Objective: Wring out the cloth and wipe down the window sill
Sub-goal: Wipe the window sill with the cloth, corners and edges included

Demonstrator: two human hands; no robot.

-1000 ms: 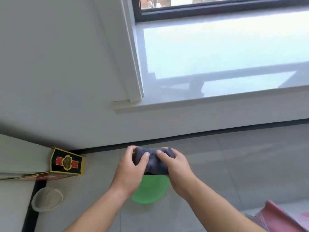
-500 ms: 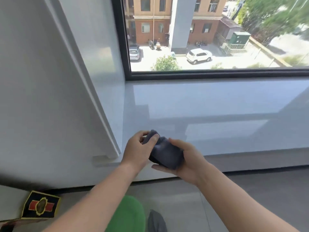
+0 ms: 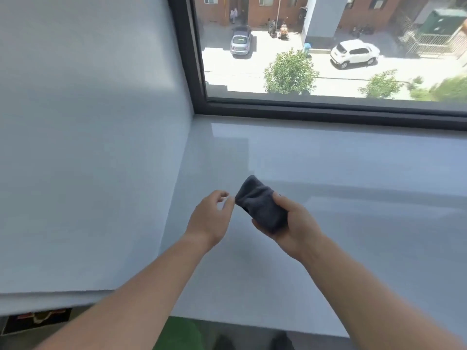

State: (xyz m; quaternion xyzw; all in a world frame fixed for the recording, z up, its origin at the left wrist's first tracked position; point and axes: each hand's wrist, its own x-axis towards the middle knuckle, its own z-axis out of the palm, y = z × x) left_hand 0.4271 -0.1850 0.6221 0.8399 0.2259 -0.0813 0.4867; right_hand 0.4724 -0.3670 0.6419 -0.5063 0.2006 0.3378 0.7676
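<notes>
A bunched dark grey cloth (image 3: pixel 260 205) is held above the glossy white window sill (image 3: pixel 353 168). My right hand (image 3: pixel 293 223) grips it from below and the right. My left hand (image 3: pixel 211 217) is just left of the cloth, thumb and forefinger pinched at its left edge. Both hands hover over the sill's left part, near the white side wall (image 3: pixel 88 147).
The dark window frame (image 3: pixel 328 113) runs along the back of the sill and up its left corner. A green basin (image 3: pixel 180 333) shows at the bottom edge under my left arm. A black, red and gold box (image 3: pixel 35 319) lies on the floor at lower left.
The hands rose with the cloth from over the green basin on the floor up to above the sill. My left hand went from a full grip to a pinch at the cloth's edge.
</notes>
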